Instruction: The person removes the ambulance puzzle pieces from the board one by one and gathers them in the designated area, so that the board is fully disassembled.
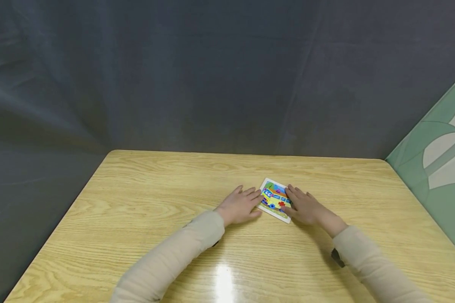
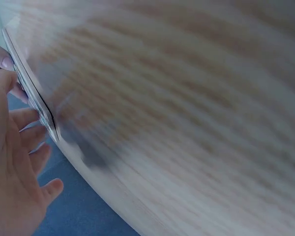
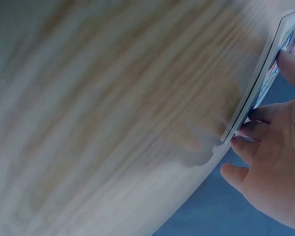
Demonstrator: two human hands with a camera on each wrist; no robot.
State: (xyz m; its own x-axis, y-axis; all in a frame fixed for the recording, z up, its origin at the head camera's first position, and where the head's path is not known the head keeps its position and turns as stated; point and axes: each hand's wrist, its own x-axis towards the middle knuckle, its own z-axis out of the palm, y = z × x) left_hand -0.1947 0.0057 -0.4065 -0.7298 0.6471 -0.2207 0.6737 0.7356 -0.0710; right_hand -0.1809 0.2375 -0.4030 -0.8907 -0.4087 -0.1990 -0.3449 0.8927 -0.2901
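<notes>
A small square picture board (image 1: pixel 276 199) with a white border and a cartoon ambulance lies tilted on the wooden table. My left hand (image 1: pixel 240 206) is at its left side, fingers fairly straight, fingertips over the edge. On the opposite side, my right hand (image 1: pixel 306 208) rests its fingertips and thumb on the board's right part, covering some of the picture. In the left wrist view, the board (image 2: pixel 32 88) appears edge-on beside the spread fingers of the left hand (image 2: pixel 12 157). The right wrist view has the board's edge (image 3: pixel 253 93) along the fingertips of the right hand (image 3: pixel 280 152).
The light wooden table (image 1: pixel 136 202) extends around both hands. A dark curtain (image 1: pixel 212 75) hangs behind it and down the left side. At the right stands a panel (image 1: pixel 440 189) with green leaf shapes. A dark wrist device (image 1: pixel 338 258) sits under the right sleeve.
</notes>
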